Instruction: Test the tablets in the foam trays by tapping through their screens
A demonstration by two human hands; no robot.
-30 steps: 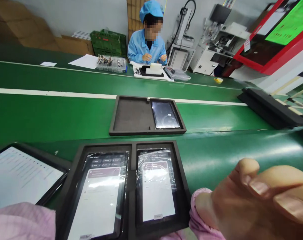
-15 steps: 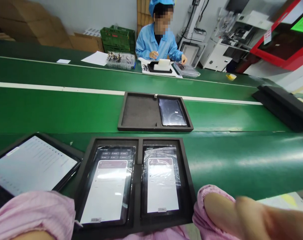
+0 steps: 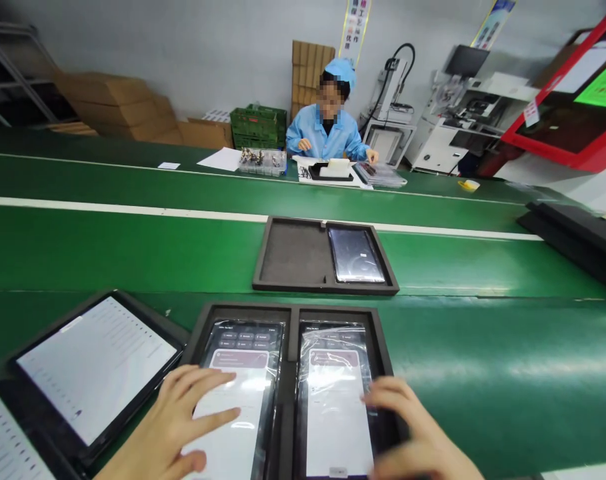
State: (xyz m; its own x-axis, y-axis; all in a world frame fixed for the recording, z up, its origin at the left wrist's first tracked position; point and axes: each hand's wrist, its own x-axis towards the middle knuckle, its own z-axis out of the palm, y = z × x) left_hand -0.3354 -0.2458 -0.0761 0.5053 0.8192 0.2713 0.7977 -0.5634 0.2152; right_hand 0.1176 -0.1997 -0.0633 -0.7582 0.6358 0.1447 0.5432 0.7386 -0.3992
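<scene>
Two lit tablets lie side by side in a black foam tray [image 3: 291, 373] close to me: a left tablet [image 3: 233, 427] and a right tablet [image 3: 339, 420], the right one with wrinkled clear film over its screen. My left hand [image 3: 177, 420] hovers over the left tablet, fingers spread and holding nothing; whether a fingertip touches the screen I cannot tell. My right hand [image 3: 417, 427] is at the right edge of the tray and the right tablet, fingers apart, the thumb smeared by motion.
Another tablet [image 3: 100, 367] lies slanted at left, with part of one more screen [image 3: 10, 440] at the corner. Farther off, a second foam tray [image 3: 293, 257] holds a dark tablet [image 3: 355, 257] on its right side. A co-worker in blue [image 3: 327, 137] sits across the green table [image 3: 483, 367].
My left hand has come into view over the left tablet. My right hand has moved left to the tray's right edge. The view has tilted up, so things sit lower.
</scene>
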